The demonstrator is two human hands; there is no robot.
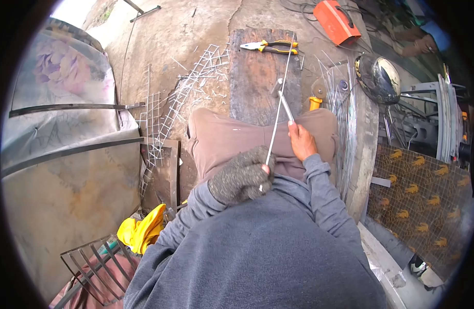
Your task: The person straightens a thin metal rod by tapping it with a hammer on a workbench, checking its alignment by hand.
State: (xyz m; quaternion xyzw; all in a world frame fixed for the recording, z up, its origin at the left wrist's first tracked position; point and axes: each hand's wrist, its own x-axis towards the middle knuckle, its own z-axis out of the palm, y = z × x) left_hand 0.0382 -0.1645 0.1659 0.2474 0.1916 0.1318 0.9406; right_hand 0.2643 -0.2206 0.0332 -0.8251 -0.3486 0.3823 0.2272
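Observation:
My left hand, in a dark grey knitted glove, is closed around the lower end of a long thin metal rod. The rod slants up and away over my lap, its far end overlapping the pliers in view. My bare right hand grips the pale handle of a small hammer. Its grey head shows over the wooden board, beside the rod, and rod and hammer cross in this view. Pliers with yellow-and-black handles lie across the far part of the worn wooden board.
Wire grid pieces and cut scraps litter the concrete left of the board. Thin wires lie along my right. An orange metal box and a welding helmet sit farther right. Beside my left arm is a yellow cloth.

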